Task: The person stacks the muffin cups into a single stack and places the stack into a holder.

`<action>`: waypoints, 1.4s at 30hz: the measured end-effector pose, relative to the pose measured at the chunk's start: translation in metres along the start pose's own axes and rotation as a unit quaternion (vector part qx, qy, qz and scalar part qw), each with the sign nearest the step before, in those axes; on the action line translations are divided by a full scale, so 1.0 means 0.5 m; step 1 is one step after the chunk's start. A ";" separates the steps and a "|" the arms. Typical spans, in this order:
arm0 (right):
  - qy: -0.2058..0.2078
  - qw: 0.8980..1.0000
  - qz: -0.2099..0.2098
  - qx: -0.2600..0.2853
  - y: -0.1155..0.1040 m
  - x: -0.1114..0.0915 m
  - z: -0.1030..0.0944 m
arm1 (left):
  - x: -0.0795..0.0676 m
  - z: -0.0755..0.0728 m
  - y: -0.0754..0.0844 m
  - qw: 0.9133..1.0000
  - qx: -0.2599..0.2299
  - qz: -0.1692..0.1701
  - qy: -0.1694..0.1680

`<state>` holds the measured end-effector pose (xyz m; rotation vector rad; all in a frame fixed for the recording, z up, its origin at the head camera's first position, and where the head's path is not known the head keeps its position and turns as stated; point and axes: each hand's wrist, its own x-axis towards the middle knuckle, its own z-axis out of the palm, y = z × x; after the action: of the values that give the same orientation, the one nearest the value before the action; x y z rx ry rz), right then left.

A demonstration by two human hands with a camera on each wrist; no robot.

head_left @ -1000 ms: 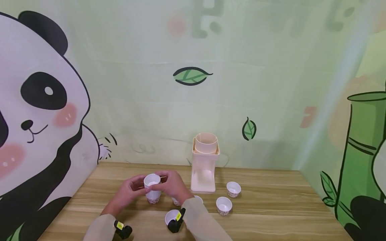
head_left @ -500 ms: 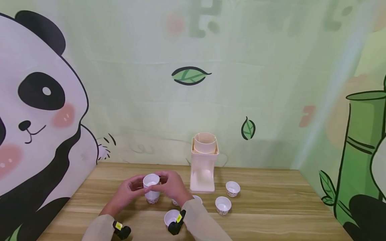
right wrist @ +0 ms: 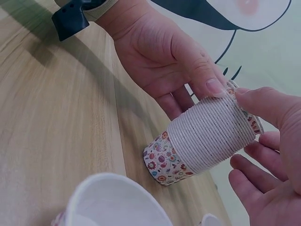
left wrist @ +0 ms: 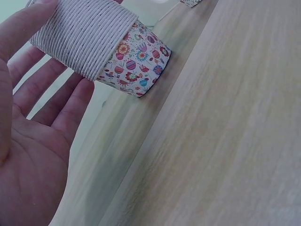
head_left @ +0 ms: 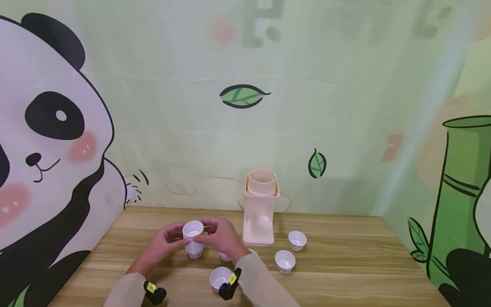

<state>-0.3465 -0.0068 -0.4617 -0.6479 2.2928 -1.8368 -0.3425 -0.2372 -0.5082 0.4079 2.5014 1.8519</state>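
Both hands are holding the stack of paper cups (right wrist: 209,134), which is standing roughly upright to the left of the pink stand (head_left: 258,230) and nearer the person. The left hand (head_left: 162,243) is cupping the stack from the side away from the stand, its thumb touching the ridged rims and its fingers reaching behind. The right hand (head_left: 225,238) is pinching near the top on the side towards the stand, thumb in front and a finger behind, the rest spreading loosely. The top cup (head_left: 193,229) is showing a band of floral print under its rim, and the bottom of the stack is showing the same print. Whether the base is touching the tabletop (head_left: 345,273), I cannot tell.

A pink tube (head_left: 262,184) is sitting in the stand's top, rising above its edge. One cup (head_left: 297,241) is resting just right of the stand, and a second cup (head_left: 285,262) is resting to its right and nearer the person. A third cup (head_left: 220,278) is lying upright in front and left of the stand, partly behind the right wrist's black camera (head_left: 230,286). Behind the stand, a green backdrop (head_left: 172,106) is hanging.
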 end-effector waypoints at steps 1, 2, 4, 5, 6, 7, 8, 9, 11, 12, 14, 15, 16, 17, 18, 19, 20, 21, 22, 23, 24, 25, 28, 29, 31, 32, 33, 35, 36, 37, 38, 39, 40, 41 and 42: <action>0.002 1.000 0.002 -0.002 0.000 -0.001 -0.002 | 0.000 0.000 0.000 1.000 -0.001 0.001 0.000; 0.004 1.000 0.004 -0.004 0.000 -0.002 -0.004 | 0.000 0.000 0.001 1.000 -0.004 0.001 0.000; 0.007 1.000 0.005 -0.011 0.000 -0.005 -0.007 | -0.001 0.000 0.000 1.000 -0.010 0.008 -0.002; 0.010 1.000 0.006 -0.016 0.000 -0.006 -0.008 | -0.001 0.000 0.000 1.000 -0.014 0.012 -0.004; 0.013 1.000 0.008 -0.021 -0.001 -0.008 -0.010 | -0.002 0.000 0.000 1.000 -0.018 0.015 -0.005; 0.017 1.000 0.012 -0.024 -0.002 -0.010 -0.011 | -0.003 0.000 -0.001 1.000 -0.021 0.018 -0.006; 0.019 0.999 0.012 -0.028 -0.003 -0.012 -0.012 | -0.004 0.000 -0.001 0.999 -0.023 0.022 -0.008; 0.022 0.999 0.012 -0.031 -0.005 -0.014 -0.014 | -0.004 0.000 -0.001 0.999 -0.023 0.025 -0.010; 0.027 0.999 0.014 -0.036 -0.010 -0.019 -0.018 | -0.005 0.001 0.000 0.999 -0.026 0.025 -0.008; 0.029 0.999 0.016 -0.037 -0.012 -0.021 -0.021 | -0.005 0.002 0.000 0.999 -0.026 0.026 -0.007; 0.032 0.999 0.017 -0.037 -0.014 -0.026 -0.027 | -0.005 0.003 0.001 0.999 -0.026 0.026 -0.006; 0.033 0.999 0.018 -0.037 -0.015 -0.029 -0.030 | -0.005 0.004 0.001 0.999 -0.026 0.025 -0.005; 0.035 0.998 0.019 -0.040 -0.014 -0.031 -0.034 | -0.005 0.004 0.002 0.999 -0.025 0.025 -0.004; 0.036 0.998 0.019 -0.041 -0.014 -0.033 -0.038 | -0.005 0.005 0.002 0.999 -0.026 0.025 -0.004; 0.038 0.998 0.019 -0.044 -0.012 -0.035 -0.042 | -0.004 0.005 0.002 0.999 -0.026 0.025 -0.003; 0.039 0.998 0.016 -0.048 -0.011 -0.037 -0.046 | -0.004 0.006 0.002 0.999 -0.025 0.025 -0.003; 0.041 0.998 0.015 -0.050 -0.010 -0.039 -0.051 | -0.004 0.006 0.002 0.999 -0.024 0.025 -0.003; 0.043 0.998 0.014 -0.052 -0.009 -0.041 -0.056 | -0.003 0.006 0.001 0.999 -0.024 0.025 -0.003; 0.043 0.998 0.013 -0.051 -0.009 -0.043 -0.060 | -0.003 0.007 0.001 0.999 -0.023 0.024 -0.003; 0.044 0.998 0.011 -0.049 -0.009 -0.046 -0.066 | -0.002 0.007 0.000 0.999 -0.024 0.024 -0.002; 0.045 0.998 0.010 -0.048 -0.009 -0.049 -0.071 | -0.002 0.007 0.000 0.999 -0.023 0.023 -0.002; 0.045 0.998 0.007 -0.045 -0.011 -0.052 -0.077 | -0.002 0.007 -0.001 1.000 -0.022 0.022 -0.001; 0.048 0.998 -0.002 -0.029 -0.014 -0.063 -0.093 | -0.002 0.007 -0.001 1.000 -0.017 0.015 0.007; 0.051 0.998 -0.004 -0.023 -0.014 -0.067 -0.097 | -0.002 0.007 0.000 1.000 -0.016 0.013 0.011; 0.056 0.998 -0.008 -0.013 -0.015 -0.075 -0.106 | -0.003 0.008 0.002 1.000 -0.015 0.010 0.017; 0.058 0.998 -0.010 -0.010 -0.013 -0.078 -0.111 | -0.003 0.008 0.003 1.000 -0.015 0.010 0.019; 0.061 0.998 -0.011 -0.006 -0.012 -0.082 -0.115 | -0.003 0.009 0.005 1.000 -0.014 0.009 0.022; 0.065 0.998 -0.016 -0.008 -0.009 -0.088 -0.125 | -0.003 0.009 0.006 1.000 -0.014 0.011 0.021; 0.067 0.998 -0.018 -0.006 -0.007 -0.091 -0.130 | -0.003 0.010 0.007 1.000 -0.013 0.012 0.020; 0.069 0.997 -0.020 -0.004 -0.005 -0.094 -0.135 | -0.003 0.010 0.008 1.000 -0.013 0.013 0.019; 0.070 0.997 -0.024 -0.001 -0.004 -0.097 -0.140 | -0.003 0.010 0.008 1.000 -0.013 0.013 0.019; 0.072 0.997 -0.025 0.002 -0.002 -0.100 -0.144 | -0.003 0.010 0.009 1.000 -0.013 0.013 0.018; 0.074 0.997 -0.026 0.005 -0.001 -0.104 -0.149 | -0.002 0.010 0.010 1.000 -0.013 0.013 0.017; 0.078 0.997 -0.027 0.010 0.001 -0.107 -0.153 | -0.002 0.010 0.010 1.000 -0.013 0.012 0.017; 0.082 0.996 -0.029 0.014 0.002 -0.110 -0.158 | -0.002 0.011 0.010 1.000 -0.015 0.012 0.018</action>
<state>-0.3260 0.0865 -0.4518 -0.5853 2.3658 -2.0152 -0.3395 -0.2309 -0.5051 0.4093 2.5000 1.9192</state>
